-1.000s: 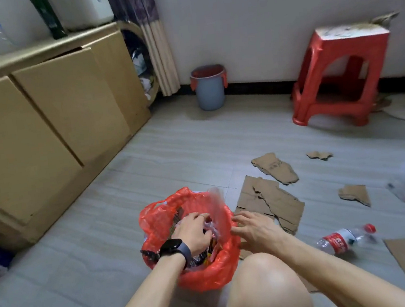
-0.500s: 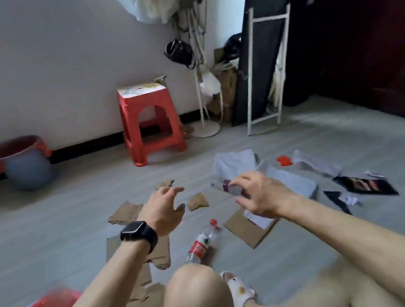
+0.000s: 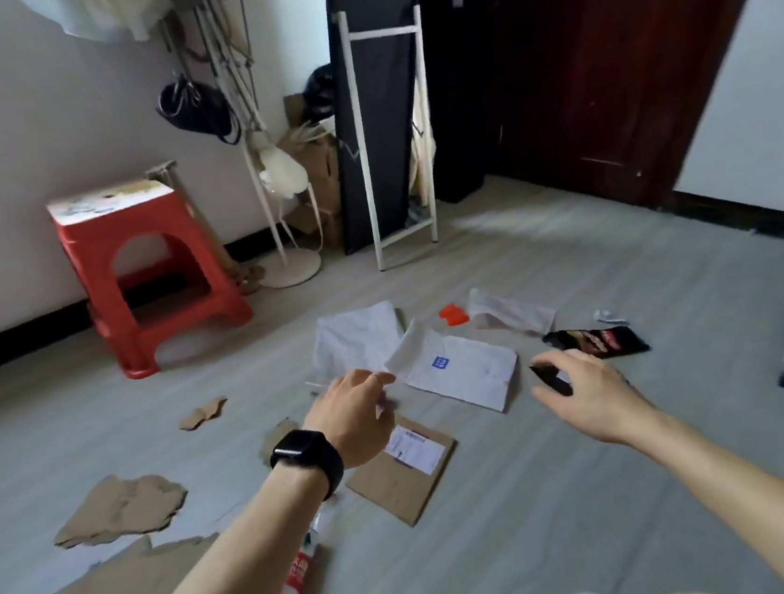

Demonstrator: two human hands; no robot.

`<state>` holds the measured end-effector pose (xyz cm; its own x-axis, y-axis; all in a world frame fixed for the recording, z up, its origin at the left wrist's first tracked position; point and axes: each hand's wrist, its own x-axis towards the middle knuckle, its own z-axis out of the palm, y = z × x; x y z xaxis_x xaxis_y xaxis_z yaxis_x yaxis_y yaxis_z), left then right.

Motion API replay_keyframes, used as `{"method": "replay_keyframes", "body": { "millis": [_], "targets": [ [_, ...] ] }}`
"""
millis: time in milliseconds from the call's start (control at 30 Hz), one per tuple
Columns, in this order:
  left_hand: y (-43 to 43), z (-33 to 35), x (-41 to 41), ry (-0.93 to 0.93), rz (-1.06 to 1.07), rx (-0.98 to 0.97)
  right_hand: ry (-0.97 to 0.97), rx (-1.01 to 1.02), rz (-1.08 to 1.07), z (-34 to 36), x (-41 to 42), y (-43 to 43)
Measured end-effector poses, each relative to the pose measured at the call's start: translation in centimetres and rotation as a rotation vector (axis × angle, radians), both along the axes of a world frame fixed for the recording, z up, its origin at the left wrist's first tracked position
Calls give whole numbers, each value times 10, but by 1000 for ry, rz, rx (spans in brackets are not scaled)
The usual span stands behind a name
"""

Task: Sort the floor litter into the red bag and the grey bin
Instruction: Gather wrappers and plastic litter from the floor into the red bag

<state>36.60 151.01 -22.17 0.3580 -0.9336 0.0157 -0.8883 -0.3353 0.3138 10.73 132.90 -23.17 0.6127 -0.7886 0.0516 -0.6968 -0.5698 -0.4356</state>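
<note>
- Reaching: right hand [image 3: 587, 394] spread, empty, above black scrap [image 3: 543, 375]; left hand [image 3: 350, 418] half-curled, grip unclear.
- Unsorted: paper [image 3: 462, 376] between hands, cardboard [image 3: 121, 508] left of left hand.
- Bag, bin: unseen.

Head-worn wide-angle view looks forward and down, close over both hands [image 3: 352, 418] [image 3: 587, 396], across the floor [image 3: 601, 517].

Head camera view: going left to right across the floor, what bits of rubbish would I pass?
The torn cardboard piece, then the small cardboard scrap, then the brown envelope, then the black snack wrapper.
</note>
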Motion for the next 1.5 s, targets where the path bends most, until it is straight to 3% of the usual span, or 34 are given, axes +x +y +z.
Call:
{"method": "replay_keyframes", "body": {
  "millis": [400, 800, 1067, 1167, 1333, 1500],
  "targets": [
    [-151, -172, 1, 19, -154, 394, 165, 412, -151, -220, -16, -92],
    [-354, -316, -30, -23, -330, 495, 466, 344, -360, -340, -10, -289],
    [-380, -372, -39, -84, -294, 452, 439, 364, -453, -371, -3, -360],
    [-370, -380, -28, -135, -312, 430, 422, 278, -416, -383, 2, -372],
    [-349, -371, -25, -198, -376, 430, 176, -162, -139, -405, 16, -334],
    [-321, -356, -26, -145, -345, 447, 256, -147, -138, -388, 18, -270]
  ]
}}
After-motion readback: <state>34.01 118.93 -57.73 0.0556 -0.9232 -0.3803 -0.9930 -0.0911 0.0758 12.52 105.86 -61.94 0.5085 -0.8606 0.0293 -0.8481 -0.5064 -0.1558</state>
